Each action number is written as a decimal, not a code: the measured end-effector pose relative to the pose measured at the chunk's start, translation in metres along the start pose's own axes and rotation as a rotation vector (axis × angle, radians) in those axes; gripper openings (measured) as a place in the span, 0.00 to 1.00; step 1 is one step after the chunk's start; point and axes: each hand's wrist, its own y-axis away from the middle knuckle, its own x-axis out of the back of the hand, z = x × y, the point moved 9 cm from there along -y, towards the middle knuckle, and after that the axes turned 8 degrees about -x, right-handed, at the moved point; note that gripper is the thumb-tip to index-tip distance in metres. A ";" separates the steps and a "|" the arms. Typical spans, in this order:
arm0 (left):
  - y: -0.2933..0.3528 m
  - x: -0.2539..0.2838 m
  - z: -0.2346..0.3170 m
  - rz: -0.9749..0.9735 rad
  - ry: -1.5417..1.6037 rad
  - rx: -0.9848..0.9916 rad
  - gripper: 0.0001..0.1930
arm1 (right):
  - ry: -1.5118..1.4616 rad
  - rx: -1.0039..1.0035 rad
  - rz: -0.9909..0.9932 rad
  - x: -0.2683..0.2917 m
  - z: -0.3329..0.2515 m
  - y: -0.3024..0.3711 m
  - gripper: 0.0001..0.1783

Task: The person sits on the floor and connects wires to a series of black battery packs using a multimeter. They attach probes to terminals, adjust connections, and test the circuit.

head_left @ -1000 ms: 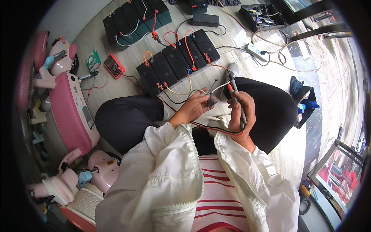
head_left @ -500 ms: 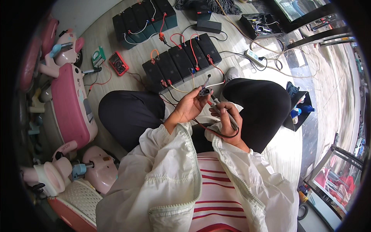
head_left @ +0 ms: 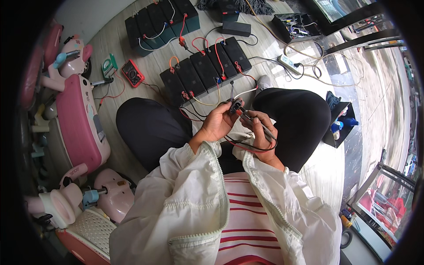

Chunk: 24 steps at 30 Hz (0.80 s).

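My L hand [head_left: 217, 123] pinches the black plug [head_left: 236, 105], centre, near side of the batts. [head_left: 197, 75]. My R hand [head_left: 262, 138] has fingers closed round test probes [head_left: 239, 112], ends at plug; contact: can't tell. Red-edged meter [head_left: 132, 73]: far L.

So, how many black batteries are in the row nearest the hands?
5, side by side beyond the left hand: the leftmost battery, the second battery, the middle battery, the fourth battery and the rightmost battery. None in that row seems hidden.
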 end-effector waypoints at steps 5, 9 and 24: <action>-0.002 -0.001 0.001 0.014 -0.008 -0.017 0.18 | -0.003 -0.077 -0.011 -0.002 0.004 0.000 0.17; -0.002 -0.001 -0.001 0.007 0.000 -0.012 0.18 | -0.023 -0.099 -0.003 -0.001 0.007 0.000 0.16; 0.001 -0.002 0.000 -0.019 -0.048 -0.012 0.19 | 0.061 -0.012 -0.050 -0.004 0.003 -0.002 0.13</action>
